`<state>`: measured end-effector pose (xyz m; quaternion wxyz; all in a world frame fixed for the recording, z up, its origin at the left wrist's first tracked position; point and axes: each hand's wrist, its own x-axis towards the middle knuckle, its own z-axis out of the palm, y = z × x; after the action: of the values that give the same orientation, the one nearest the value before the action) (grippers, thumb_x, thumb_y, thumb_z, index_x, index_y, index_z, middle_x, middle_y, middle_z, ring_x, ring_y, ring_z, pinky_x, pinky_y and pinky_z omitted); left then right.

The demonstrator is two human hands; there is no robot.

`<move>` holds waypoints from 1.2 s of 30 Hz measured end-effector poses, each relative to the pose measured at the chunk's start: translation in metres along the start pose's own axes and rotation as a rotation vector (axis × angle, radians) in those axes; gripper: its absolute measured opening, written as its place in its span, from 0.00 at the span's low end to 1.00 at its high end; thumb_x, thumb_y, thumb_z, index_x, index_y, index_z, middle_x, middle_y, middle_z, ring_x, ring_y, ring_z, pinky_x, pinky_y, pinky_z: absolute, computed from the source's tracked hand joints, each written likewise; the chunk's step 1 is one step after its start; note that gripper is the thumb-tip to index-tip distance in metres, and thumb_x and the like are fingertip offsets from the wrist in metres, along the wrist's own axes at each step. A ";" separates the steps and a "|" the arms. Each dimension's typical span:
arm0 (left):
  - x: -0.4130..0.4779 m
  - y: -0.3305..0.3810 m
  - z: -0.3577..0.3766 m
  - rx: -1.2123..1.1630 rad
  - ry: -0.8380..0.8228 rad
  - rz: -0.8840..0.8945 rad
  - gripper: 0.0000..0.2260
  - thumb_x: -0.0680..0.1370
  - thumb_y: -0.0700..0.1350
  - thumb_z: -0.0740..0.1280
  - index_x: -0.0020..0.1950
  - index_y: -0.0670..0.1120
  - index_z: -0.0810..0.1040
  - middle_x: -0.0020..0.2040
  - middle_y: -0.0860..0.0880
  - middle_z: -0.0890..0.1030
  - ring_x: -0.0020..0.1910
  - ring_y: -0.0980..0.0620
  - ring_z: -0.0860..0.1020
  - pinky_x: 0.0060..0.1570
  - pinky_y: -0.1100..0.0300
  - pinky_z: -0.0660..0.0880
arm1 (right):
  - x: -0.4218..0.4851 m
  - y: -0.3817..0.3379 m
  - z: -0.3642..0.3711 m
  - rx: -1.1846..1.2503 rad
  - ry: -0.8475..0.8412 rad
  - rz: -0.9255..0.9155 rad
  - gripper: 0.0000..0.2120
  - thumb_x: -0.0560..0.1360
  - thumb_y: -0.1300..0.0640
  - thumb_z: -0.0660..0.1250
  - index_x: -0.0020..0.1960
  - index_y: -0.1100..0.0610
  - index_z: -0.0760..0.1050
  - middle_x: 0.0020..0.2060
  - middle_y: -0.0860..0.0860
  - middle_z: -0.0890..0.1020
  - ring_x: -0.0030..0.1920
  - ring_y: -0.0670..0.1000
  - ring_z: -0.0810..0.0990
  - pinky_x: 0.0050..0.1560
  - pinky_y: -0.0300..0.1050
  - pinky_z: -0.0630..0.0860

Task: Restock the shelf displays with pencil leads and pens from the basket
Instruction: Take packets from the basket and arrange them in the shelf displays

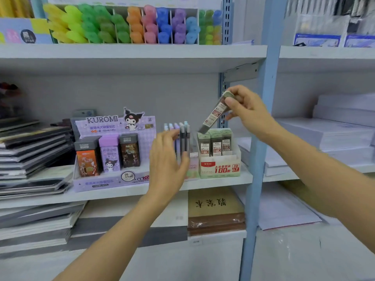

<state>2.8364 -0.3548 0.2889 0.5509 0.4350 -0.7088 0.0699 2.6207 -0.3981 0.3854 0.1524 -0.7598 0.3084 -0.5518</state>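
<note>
Being pinched at its cap by the right hand [246,110], a lead case [213,116] is angled toward seven o'clock for the display box [220,169], pens [183,136] apparently steadied by the open left hand [167,163].

White shelf boards [132,51] hang on a pale blue upright [267,78] before a grey back panel [101,92].

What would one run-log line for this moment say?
right hand: pinches lead case, tilted, above green display | left hand: reaches to pens
</note>
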 end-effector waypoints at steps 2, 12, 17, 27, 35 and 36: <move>-0.003 0.003 0.011 0.145 -0.074 0.170 0.20 0.74 0.39 0.68 0.67 0.43 0.73 0.66 0.45 0.73 0.68 0.46 0.68 0.67 0.49 0.65 | -0.002 0.007 -0.018 -0.079 0.107 0.000 0.04 0.81 0.63 0.59 0.54 0.59 0.71 0.47 0.59 0.81 0.44 0.51 0.82 0.41 0.44 0.81; -0.017 -0.014 0.051 0.569 -0.430 0.340 0.32 0.78 0.52 0.63 0.79 0.51 0.52 0.79 0.50 0.58 0.79 0.49 0.47 0.76 0.44 0.40 | -0.022 0.048 -0.009 -0.486 0.068 0.049 0.05 0.79 0.64 0.63 0.53 0.59 0.76 0.42 0.51 0.80 0.39 0.53 0.82 0.44 0.44 0.80; -0.017 -0.016 0.051 0.561 -0.412 0.346 0.32 0.78 0.52 0.64 0.79 0.51 0.54 0.78 0.50 0.60 0.79 0.48 0.49 0.76 0.44 0.42 | -0.015 0.051 -0.001 -0.571 0.029 0.068 0.06 0.79 0.62 0.63 0.55 0.60 0.76 0.47 0.55 0.83 0.44 0.56 0.83 0.49 0.49 0.79; -0.017 -0.016 0.048 0.537 -0.390 0.350 0.31 0.77 0.51 0.64 0.78 0.52 0.55 0.76 0.50 0.63 0.78 0.48 0.51 0.76 0.45 0.41 | 0.000 0.066 0.010 -0.691 -0.003 0.142 0.07 0.78 0.61 0.65 0.55 0.59 0.79 0.49 0.54 0.81 0.46 0.50 0.77 0.50 0.42 0.71; -0.017 -0.016 0.046 0.556 -0.413 0.363 0.32 0.78 0.51 0.63 0.79 0.52 0.53 0.78 0.49 0.60 0.79 0.48 0.49 0.75 0.46 0.38 | -0.004 0.076 0.021 -0.707 0.095 0.163 0.06 0.77 0.63 0.66 0.53 0.59 0.79 0.51 0.54 0.80 0.49 0.51 0.77 0.49 0.40 0.70; -0.017 -0.016 0.046 0.554 -0.415 0.364 0.32 0.78 0.51 0.63 0.79 0.52 0.53 0.78 0.49 0.60 0.79 0.48 0.49 0.75 0.46 0.39 | -0.006 0.077 0.022 -0.727 0.085 0.178 0.06 0.78 0.62 0.65 0.52 0.60 0.80 0.52 0.54 0.79 0.51 0.51 0.77 0.50 0.39 0.69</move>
<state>2.8150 -0.3825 0.2510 0.2360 0.4391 -0.8251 0.2658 2.6171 -0.4558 0.3293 -0.0929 -0.7109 0.5548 -0.4222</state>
